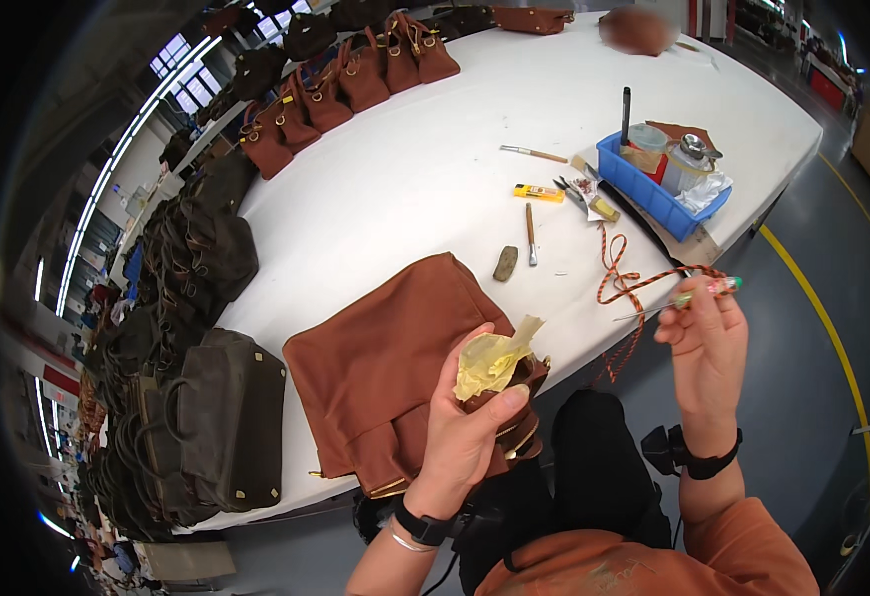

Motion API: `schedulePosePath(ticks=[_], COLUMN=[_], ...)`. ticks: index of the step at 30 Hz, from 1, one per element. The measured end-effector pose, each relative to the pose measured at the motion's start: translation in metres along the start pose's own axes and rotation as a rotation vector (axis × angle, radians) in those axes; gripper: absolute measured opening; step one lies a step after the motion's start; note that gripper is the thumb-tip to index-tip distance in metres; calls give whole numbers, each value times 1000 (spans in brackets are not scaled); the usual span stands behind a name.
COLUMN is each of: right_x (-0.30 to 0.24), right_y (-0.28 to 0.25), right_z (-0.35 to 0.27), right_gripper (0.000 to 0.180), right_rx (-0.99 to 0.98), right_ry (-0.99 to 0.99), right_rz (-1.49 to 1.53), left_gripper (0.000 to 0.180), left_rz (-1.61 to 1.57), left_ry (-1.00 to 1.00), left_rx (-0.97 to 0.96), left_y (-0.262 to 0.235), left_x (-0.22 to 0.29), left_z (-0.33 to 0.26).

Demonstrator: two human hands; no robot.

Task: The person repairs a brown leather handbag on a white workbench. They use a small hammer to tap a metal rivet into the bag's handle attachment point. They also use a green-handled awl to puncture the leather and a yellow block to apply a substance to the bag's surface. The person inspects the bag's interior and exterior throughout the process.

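My left hand [467,427] is closed round crumpled pale yellow tape [489,364], its thumb against brown leather at the bag's near edge. Beneath it, the brown leather bag [375,348] lies on the table with its zipped opening toward me. My right hand [708,343] is raised past the table's right edge. Between its thumb and fingers is an awl [721,286] with a coloured handle, its thin metal shaft pointing left. An orange and black cord [618,268] loops beside the awl; whether it is tied to the handle I cannot tell.
A blue bin [653,194] of jars and a marker stands at the right. Near it lie a yellow box [539,193], brushes [531,235] and a grey-brown block [504,263]. Dark bags [231,417] crowd the left edge; brown handbags [360,74] line the far side.
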State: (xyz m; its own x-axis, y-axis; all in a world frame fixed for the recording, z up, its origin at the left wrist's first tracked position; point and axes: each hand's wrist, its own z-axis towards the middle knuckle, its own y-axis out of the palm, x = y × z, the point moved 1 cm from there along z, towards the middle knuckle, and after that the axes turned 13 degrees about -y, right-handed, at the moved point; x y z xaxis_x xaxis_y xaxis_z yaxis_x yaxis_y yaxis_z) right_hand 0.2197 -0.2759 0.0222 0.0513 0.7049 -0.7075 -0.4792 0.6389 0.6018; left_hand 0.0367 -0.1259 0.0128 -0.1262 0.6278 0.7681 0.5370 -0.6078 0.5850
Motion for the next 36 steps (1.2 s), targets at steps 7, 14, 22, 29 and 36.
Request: schedulePosePath(ticks=[7, 14, 22, 29, 36], right_x=[-24, -29, -19, -13, -6], right_y=[-46, -65, -74, -78, -74], right_z=[22, 20, 17, 15, 13], right_gripper=[20, 20, 19, 18, 18], right_rx=[143, 157, 186, 173, 135], right_ry=[-166, -155, -63, -25, 19], right_rz=[-31, -78, -114, -124, -107], left_gripper=[69, 67, 69, 61, 57], left_rz=[319, 956, 1514, 1749, 1893], left_ry=[-82, -68, 210, 522, 536], left_rx=[-6, 52, -20, -43, -108], left_y=[34, 38, 39, 37, 37], left_x=[16, 17, 8, -8, -12], left_z=[27, 86, 147, 156, 153])
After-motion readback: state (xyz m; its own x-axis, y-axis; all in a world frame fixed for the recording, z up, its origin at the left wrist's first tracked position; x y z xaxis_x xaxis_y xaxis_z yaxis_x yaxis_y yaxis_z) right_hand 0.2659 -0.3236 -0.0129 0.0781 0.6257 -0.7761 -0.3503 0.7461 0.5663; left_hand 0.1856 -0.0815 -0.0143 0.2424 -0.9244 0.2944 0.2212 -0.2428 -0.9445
